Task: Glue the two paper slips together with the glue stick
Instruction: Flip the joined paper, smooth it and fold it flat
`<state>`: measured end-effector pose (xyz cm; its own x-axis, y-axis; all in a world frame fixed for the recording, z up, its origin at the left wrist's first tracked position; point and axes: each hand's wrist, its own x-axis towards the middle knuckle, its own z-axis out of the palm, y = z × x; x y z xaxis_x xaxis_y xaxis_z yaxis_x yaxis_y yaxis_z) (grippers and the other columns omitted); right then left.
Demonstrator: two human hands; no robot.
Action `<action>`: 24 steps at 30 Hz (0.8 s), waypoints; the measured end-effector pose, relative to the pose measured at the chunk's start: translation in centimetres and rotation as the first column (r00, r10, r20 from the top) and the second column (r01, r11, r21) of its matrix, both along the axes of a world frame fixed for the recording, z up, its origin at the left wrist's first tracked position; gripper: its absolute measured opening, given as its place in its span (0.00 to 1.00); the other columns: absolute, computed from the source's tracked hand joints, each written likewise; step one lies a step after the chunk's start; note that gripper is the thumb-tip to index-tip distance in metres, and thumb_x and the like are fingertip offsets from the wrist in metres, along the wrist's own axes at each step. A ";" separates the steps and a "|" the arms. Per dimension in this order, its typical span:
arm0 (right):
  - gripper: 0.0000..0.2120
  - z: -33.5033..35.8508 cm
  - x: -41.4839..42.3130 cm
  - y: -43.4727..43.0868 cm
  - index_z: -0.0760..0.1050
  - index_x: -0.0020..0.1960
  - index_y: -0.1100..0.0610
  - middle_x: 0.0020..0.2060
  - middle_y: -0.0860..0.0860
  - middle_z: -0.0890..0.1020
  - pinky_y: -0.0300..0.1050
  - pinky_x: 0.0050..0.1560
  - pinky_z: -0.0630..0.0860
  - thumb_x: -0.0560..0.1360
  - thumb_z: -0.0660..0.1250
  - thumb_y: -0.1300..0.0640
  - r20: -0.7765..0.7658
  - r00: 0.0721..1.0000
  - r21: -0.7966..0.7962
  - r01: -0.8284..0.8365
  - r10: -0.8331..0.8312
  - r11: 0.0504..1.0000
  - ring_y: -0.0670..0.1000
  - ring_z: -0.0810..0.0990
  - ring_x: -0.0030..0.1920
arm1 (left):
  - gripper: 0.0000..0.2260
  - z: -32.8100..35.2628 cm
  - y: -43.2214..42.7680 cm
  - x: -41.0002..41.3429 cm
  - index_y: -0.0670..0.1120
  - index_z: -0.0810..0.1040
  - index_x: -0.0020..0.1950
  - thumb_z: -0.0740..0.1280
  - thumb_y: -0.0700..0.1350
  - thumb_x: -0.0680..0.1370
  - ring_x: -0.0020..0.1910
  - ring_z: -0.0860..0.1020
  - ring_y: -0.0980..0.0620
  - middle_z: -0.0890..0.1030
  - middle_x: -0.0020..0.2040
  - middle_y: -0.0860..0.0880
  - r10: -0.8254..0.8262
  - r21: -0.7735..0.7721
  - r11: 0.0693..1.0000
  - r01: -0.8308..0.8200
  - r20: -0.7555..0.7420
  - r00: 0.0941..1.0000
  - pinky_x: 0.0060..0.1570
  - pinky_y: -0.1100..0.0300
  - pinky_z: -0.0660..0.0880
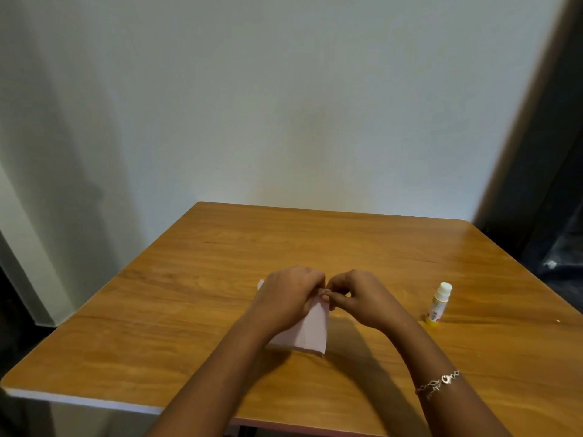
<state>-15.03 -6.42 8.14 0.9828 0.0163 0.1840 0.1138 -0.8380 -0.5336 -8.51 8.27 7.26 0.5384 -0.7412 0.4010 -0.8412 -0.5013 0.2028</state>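
Pale pink paper slips (310, 334) lie at the middle of the wooden table (189, 310), partly under my left hand. I cannot tell the two slips apart. My left hand (288, 294) rests on the paper and pinches its far right corner. My right hand (356, 294) meets it there, fingertips pinched on the same corner. A glue stick (438, 305) with a white cap and a yellow and white body stands upright to the right, a hand's width from my right hand.
A white wall runs behind the table's far edge. A dark doorway or frame (552, 200) rises at the right. The table's front edge (94, 403) is near my forearms. A bracelet (440, 383) circles my right wrist.
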 end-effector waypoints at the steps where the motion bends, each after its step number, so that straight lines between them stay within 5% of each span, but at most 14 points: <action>1: 0.11 0.0 -0.1 -0.1 0.81 0.42 0.62 0.36 0.56 0.83 0.50 0.39 0.73 0.75 0.65 0.54 -0.010 1.000 0.043 -0.014 0.014 0.999 0.53 0.79 0.37 | 0.05 0.1 0.0 0.0 0.47 0.74 0.48 0.61 0.46 0.77 0.46 0.75 0.49 0.79 0.47 0.48 -0.006 -0.024 1.000 0.005 -0.008 1.000 0.42 0.55 0.71; 4: 0.12 0.1 -0.2 0.0 0.79 0.38 0.65 0.26 0.52 0.74 0.46 0.32 0.64 0.74 0.67 0.56 -0.044 0.998 0.185 -0.034 0.043 0.982 0.46 0.68 0.26 | 0.04 0.2 0.0 -0.1 0.46 0.75 0.46 0.61 0.45 0.77 0.43 0.75 0.49 0.79 0.44 0.48 -0.024 -0.091 0.996 0.021 -0.033 0.999 0.38 0.58 0.67; 8: 0.15 -0.3 0.0 0.0 0.74 0.39 0.73 0.30 0.68 0.73 0.51 0.35 0.65 0.73 0.67 0.60 -0.061 0.997 0.336 -0.020 0.043 0.942 0.57 0.69 0.30 | 0.04 0.5 0.3 -0.2 0.43 0.75 0.42 0.62 0.41 0.77 0.38 0.75 0.47 0.79 0.39 0.46 -0.021 -0.275 0.961 -0.010 -0.109 0.994 0.36 0.51 0.72; 11: 0.15 -0.8 0.0 -0.4 0.75 0.35 0.72 0.27 0.59 0.69 0.44 0.32 0.61 0.73 0.68 0.60 -0.086 0.995 0.372 -0.011 0.046 0.928 0.47 0.65 0.27 | 0.06 0.8 0.8 0.1 0.42 0.74 0.39 0.63 0.38 0.76 0.32 0.71 0.52 0.74 0.32 0.51 -0.008 -0.415 0.908 -0.066 -0.174 0.985 0.32 0.56 0.67; 18: 0.07 -1.6 -0.5 -1.3 0.81 0.40 0.64 0.35 0.56 0.84 0.42 0.47 0.78 0.71 0.69 0.60 -0.055 0.998 0.527 0.025 0.005 0.850 0.46 0.82 0.37 | 0.08 0.6 1.3 0.2 0.44 0.71 0.38 0.63 0.38 0.77 0.29 0.69 0.58 0.71 0.30 0.53 0.020 -0.608 0.764 -0.217 -0.314 0.949 0.28 0.69 0.64; 21: 0.08 -1.5 -0.7 -1.2 0.81 0.40 0.65 0.35 0.58 0.84 0.47 0.47 0.78 0.72 0.68 0.61 -0.007 0.998 0.574 0.054 -0.061 0.817 0.51 0.82 0.37 | 0.06 0.1 1.3 0.0 0.45 0.72 0.41 0.62 0.39 0.77 0.33 0.71 0.61 0.73 0.34 0.52 0.062 -0.607 0.740 -0.291 -0.368 0.928 0.31 0.70 0.66; 24: 0.09 -1.2 -0.6 -1.0 0.82 0.38 0.63 0.31 0.56 0.83 0.50 0.38 0.71 0.73 0.68 0.59 0.011 0.996 0.443 0.077 -0.092 0.893 0.58 0.77 0.33 | 0.07 0.0 1.2 -0.2 0.47 0.74 0.54 0.64 0.41 0.77 0.53 0.73 0.54 0.78 0.51 0.51 0.192 -0.480 0.836 -0.267 -0.200 0.961 0.52 0.60 0.68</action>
